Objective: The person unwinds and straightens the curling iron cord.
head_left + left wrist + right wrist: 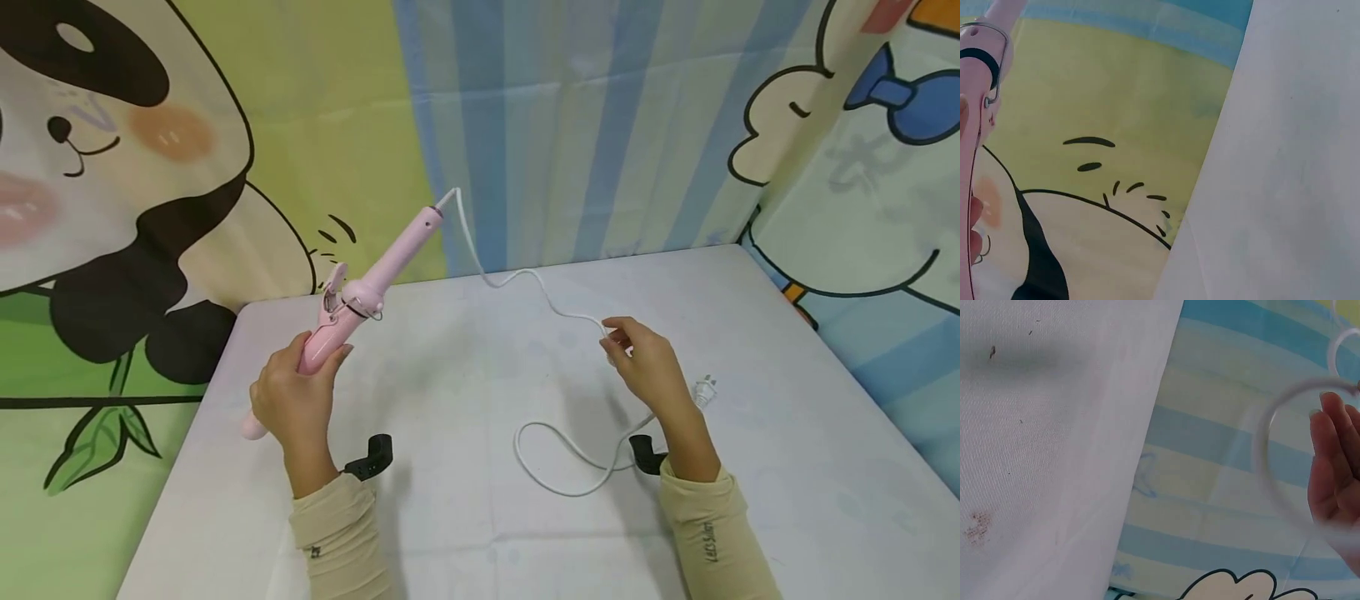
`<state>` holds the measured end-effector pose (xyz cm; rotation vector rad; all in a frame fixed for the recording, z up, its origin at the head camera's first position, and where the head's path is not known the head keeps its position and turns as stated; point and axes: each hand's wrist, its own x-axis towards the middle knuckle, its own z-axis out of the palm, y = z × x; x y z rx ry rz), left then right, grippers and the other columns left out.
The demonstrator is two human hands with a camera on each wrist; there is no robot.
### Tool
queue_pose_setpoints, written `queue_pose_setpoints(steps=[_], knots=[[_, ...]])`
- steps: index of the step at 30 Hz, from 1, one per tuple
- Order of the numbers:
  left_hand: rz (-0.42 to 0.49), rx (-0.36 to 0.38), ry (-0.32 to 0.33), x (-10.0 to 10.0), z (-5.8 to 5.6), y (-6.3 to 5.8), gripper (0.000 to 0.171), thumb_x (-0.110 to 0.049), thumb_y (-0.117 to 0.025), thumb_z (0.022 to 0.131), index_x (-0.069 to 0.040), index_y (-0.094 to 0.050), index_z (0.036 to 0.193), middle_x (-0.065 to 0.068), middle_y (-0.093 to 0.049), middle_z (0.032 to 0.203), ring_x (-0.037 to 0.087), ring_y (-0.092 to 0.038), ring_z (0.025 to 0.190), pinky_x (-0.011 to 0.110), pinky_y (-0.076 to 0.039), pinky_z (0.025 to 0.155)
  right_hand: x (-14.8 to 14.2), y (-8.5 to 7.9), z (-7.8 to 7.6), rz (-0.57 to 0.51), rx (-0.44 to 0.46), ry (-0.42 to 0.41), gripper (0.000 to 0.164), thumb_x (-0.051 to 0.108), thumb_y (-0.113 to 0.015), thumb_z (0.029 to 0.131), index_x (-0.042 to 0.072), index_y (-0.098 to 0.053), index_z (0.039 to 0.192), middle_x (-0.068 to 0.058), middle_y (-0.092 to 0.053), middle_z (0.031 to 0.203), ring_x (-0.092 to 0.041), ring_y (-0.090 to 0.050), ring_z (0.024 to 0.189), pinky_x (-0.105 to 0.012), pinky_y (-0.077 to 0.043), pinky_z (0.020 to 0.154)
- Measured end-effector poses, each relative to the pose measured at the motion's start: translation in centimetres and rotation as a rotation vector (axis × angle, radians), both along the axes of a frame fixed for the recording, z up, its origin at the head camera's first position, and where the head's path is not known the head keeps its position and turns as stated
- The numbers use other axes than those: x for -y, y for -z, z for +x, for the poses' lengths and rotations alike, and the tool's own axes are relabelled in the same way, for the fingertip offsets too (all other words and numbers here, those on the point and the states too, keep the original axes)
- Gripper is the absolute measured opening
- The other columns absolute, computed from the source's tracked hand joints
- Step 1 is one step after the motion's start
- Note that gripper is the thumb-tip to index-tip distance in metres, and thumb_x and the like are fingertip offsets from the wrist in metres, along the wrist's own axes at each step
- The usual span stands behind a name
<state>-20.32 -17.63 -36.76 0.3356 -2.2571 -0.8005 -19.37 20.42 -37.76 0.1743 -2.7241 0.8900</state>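
Note:
My left hand (296,392) grips a pink curling iron (393,254) round its barrel, with the handle slanting up to the right. The iron's clamp lever (333,283) stands out near the handle, and part of the iron also shows at the edge of the left wrist view. A white power cord (517,275) runs from the handle end to my right hand (645,362), which pinches it between thumb and fingers. In the right wrist view the cord (1263,450) curves close by the fingers. Below the right hand the cord loops on the table, and its plug (705,390) lies beside the right wrist.
A white cloth covers the table (465,508). Printed cartoon curtains (525,125) hang behind it and at both sides. Each wrist wears a black camera mount (369,457).

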Motion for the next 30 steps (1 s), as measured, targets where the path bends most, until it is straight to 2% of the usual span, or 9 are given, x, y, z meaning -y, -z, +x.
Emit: queue_pose_setpoints(steps=[3,6,12,17,21,25,30], knots=[[-0.014,0.060,-0.052,0.4,-0.2,0.4,0.051,-0.033,-0.078,0.069,-0.004,-0.065,0.109,0.022,-0.066,0.095,0.038,-0.057,0.082,0.048,-0.035,0.075,-0.5,-0.2,0.1,-0.024,0.054,-0.046,0.039,0.014,-0.054,0.092,-0.001,-0.047,0.127,-0.019,-0.060,0.109,-0.033,-0.056,0.100,-0.047,-0.045,0.083],[-0.014,0.136,-0.082,0.9,-0.4,0.9,0.049,-0.034,-0.074,0.073,-0.004,-0.064,0.110,0.024,-0.065,0.096,0.040,-0.056,0.083,0.049,-0.034,0.074,-1.0,-0.5,0.4,-0.032,0.083,-0.069,0.043,0.018,-0.051,0.093,0.000,-0.042,0.131,-0.021,-0.055,0.119,-0.036,-0.050,0.111,-0.050,-0.042,0.089],[-0.037,0.345,-0.125,2.8,-0.6,1.9,0.044,-0.034,-0.066,0.083,-0.003,-0.059,0.113,0.029,-0.061,0.099,0.045,-0.054,0.085,0.052,-0.034,0.073,-1.7,-0.7,0.8,-0.027,0.085,-0.064,0.042,0.019,-0.051,0.094,-0.002,-0.044,0.129,-0.022,-0.050,0.124,-0.037,-0.047,0.114,-0.052,-0.041,0.090],[-0.047,0.518,-0.147,4.8,-0.3,3.4,0.037,-0.025,-0.058,0.087,-0.001,-0.056,0.115,0.034,-0.056,0.104,0.051,-0.051,0.090,0.058,-0.032,0.077,-2.1,-0.6,0.9,-0.001,0.101,-0.081,0.042,0.021,-0.050,0.094,-0.002,-0.045,0.129,-0.022,-0.049,0.126,-0.038,-0.046,0.115,-0.052,-0.041,0.089],[-0.021,0.648,-0.107,6.0,-0.3,4.7,0.033,-0.020,-0.051,0.088,0.000,-0.053,0.115,0.035,-0.053,0.107,0.053,-0.048,0.093,0.059,-0.030,0.080,-2.3,-0.6,1.1,0.017,0.118,-0.083,0.042,0.021,-0.049,0.094,-0.002,-0.045,0.129,-0.023,-0.049,0.125,-0.039,-0.045,0.116,-0.053,-0.041,0.089],[0.029,0.752,-0.030,6.5,-0.6,5.8,0.037,-0.020,-0.046,0.089,0.000,-0.049,0.120,0.035,-0.049,0.114,0.056,-0.046,0.098,0.061,-0.030,0.081,-2.5,-0.4,1.3,0.025,0.126,-0.080,0.041,0.021,-0.050,0.094,-0.002,-0.045,0.128,-0.023,-0.049,0.126,-0.039,-0.045,0.115,-0.054,-0.041,0.089],[0.062,0.884,0.086,6.7,-0.8,6.3,0.044,-0.018,-0.041,0.090,0.002,-0.041,0.129,0.034,-0.043,0.127,0.054,-0.043,0.110,0.064,-0.028,0.086,-3.2,-0.3,1.2,0.039,0.172,-0.087,0.045,0.026,-0.048,0.095,-0.002,-0.044,0.129,-0.025,-0.046,0.129,-0.042,-0.043,0.118,-0.056,-0.037,0.093]])
